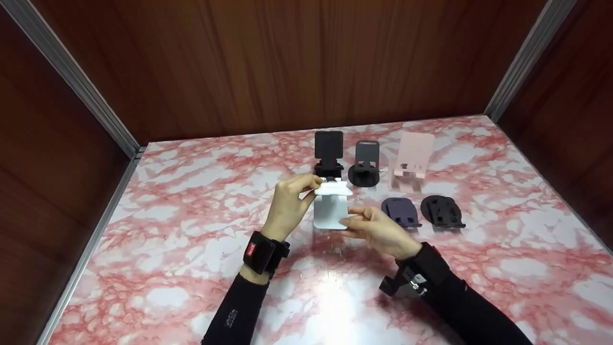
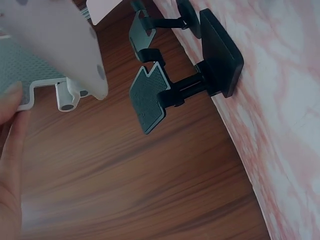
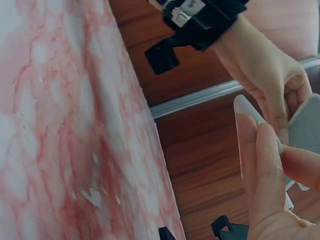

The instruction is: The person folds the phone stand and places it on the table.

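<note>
**White stand held between two hands at frame centre**

Held clear of the counter (image 1: pixel 191 249) at the centre of the head view: a white phone stand (image 1: pixel 330 211), gripped from both ends so each part can be worked against the other. Left hand (image 1: pixel 289 203) pinching the upper folded flap with thumb and fingertips curled over its edge, steadying the hinge end. Right hand (image 1: pixel 378 230) closed on the lower right edge of the white plate, fingers wrapped behind and thumb in front, as the right wrist view confirms with the thin white edge (image 3: pixel 247 135) squeezed between thumb and fingers. Seen in the left wrist view at upper left: the stand's ribbed pad and hinge knuckle (image 2: pixel 65 97), with a fingertip touching the pad's rim.

Lined up behind, in the upper middle of the head view, standing opened and facing forward as if on display: a black stand (image 1: pixel 329 153), a dark grey stand (image 1: pixel 365 165) and a pink stand (image 1: pixel 413 155). Lying folded flat to the right of the hands, well apart from the standing row: a purple stand (image 1: pixel 401 212) and a black folded stand (image 1: pixel 441 211). Wood-panelled walls closing in the counter on three sides
</note>
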